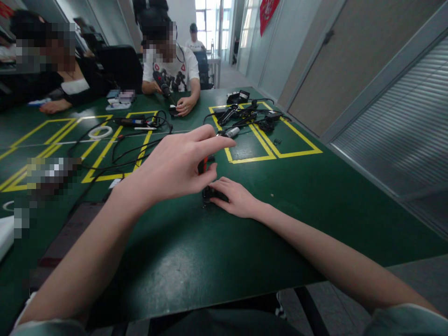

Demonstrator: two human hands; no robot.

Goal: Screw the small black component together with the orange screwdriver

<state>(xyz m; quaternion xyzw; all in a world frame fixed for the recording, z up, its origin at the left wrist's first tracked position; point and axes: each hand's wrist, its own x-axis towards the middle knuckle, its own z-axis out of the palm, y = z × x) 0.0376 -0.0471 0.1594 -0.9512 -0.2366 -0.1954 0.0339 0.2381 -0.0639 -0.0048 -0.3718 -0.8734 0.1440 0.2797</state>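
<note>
The left hand sat at the centre of the frame, its arm coming in from the lower left corner. Its index finger stretched out straight toward the right, while the thumb and the other fingers were drawn close together on a small red-and-black tool, most of it hidden behind the hand. Just below and to the right of it, the right hand lay low on the green table, its arm entering from the lower right corner. Its fingers were curled narrowly over a small black part resting on the tabletop, directly under the tool's lower end; whether tool and part touched could not be told.

Above the hands, right of centre, a yellow tape rectangle framed a heap of black devices and a silver cylinder. Left of centre, black cables ran across more yellow lines, near a white tape roll. At the top centre a person in a white shirt sat across the table with one hand on its surface. At the upper left another person's hand rested on the table
</note>
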